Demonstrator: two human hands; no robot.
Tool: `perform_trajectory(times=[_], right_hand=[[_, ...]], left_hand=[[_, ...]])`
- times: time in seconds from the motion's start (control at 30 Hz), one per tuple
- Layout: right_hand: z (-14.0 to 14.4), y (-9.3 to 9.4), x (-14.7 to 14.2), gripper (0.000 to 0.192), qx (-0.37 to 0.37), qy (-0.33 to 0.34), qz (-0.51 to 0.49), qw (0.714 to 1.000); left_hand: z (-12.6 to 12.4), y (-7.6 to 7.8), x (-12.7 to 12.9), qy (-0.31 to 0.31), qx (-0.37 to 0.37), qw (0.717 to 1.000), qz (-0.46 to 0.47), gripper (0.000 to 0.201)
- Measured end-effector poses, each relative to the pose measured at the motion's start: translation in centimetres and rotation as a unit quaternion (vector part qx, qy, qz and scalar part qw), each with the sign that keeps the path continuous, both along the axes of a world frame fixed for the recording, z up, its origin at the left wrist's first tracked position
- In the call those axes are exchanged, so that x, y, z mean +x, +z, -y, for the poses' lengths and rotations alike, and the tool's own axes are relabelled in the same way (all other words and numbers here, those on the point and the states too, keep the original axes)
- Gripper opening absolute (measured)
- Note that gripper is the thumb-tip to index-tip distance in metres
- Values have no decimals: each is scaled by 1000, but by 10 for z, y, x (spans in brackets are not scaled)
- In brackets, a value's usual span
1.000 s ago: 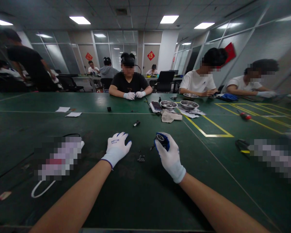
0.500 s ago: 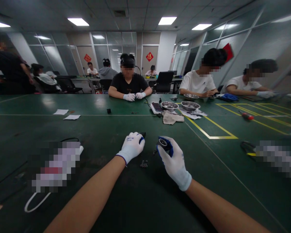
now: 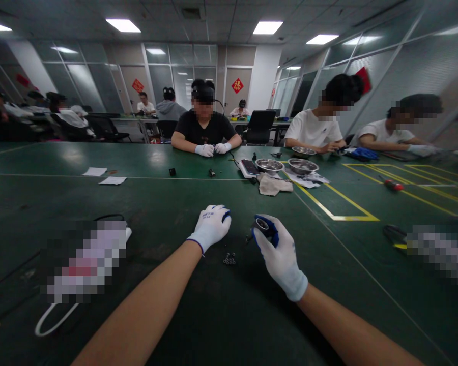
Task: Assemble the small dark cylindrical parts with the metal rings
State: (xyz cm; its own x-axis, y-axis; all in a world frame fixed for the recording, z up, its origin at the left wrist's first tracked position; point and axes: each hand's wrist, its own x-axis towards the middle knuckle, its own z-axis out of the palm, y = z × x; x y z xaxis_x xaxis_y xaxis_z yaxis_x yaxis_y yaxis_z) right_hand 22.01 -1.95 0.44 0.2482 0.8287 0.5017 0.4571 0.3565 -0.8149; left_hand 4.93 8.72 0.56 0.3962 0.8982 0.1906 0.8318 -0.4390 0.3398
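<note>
1. While the right hand (image 3: 278, 254) is raised just above the green table (image 3: 175, 203), a small dark round part with a metal ring (image 3: 262, 225) is gripped in its curled, gloved fingers.
2. The left hand (image 3: 210, 227) is closed, knuckles up; whether anything is held inside cannot be told.
3. A small heap of tiny metal pieces (image 3: 229, 259) is noted on the table between the two hands, touching neither.
4. Farther off, two metal bowls (image 3: 269, 165), a crumpled cloth (image 3: 274, 185) and a phone (image 3: 248, 167) are observed.
5. A person in black (image 3: 206, 129) is seated opposite, gloved hands together; nothing lies across the near work area.
</note>
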Motion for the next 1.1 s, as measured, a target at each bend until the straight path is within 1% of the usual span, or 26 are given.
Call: perform_trajectory(times=[0.27,0.43,0.57,0.63,0.7,0.8,0.9,1.0,1.1], right_hand=[[3,4,-4,26,12,16,4,1000],[3,5,-5,26,13,20,2,1000],[-3,2,-3,33,24,-7,-54,998],[-8,-1,0,38,21,-30,-93,995],[-13,-5,3,41,12,-44,-121,992],[-19,-10,6,42,4,-36,-132,991],[-21,-11,5,41,8,-28,-130,991],[-21,-10,4,41,13,-36,-134,990],[-21,-8,3,42,10,-42,-133,990]], left_hand=[[2,-1,-1,2,2,1000,27,35],[-2,-1,-5,10,-13,998,68,34],[6,3,-18,0,-38,993,115,38],[15,6,-27,-25,-57,989,138,38],[27,8,-34,-58,-81,986,132,37],[42,11,-41,-89,-105,986,92,34],[48,14,-43,-93,-100,988,67,29],[48,14,-42,-85,-93,991,47,23],[48,13,-41,-74,-88,993,33,22]])
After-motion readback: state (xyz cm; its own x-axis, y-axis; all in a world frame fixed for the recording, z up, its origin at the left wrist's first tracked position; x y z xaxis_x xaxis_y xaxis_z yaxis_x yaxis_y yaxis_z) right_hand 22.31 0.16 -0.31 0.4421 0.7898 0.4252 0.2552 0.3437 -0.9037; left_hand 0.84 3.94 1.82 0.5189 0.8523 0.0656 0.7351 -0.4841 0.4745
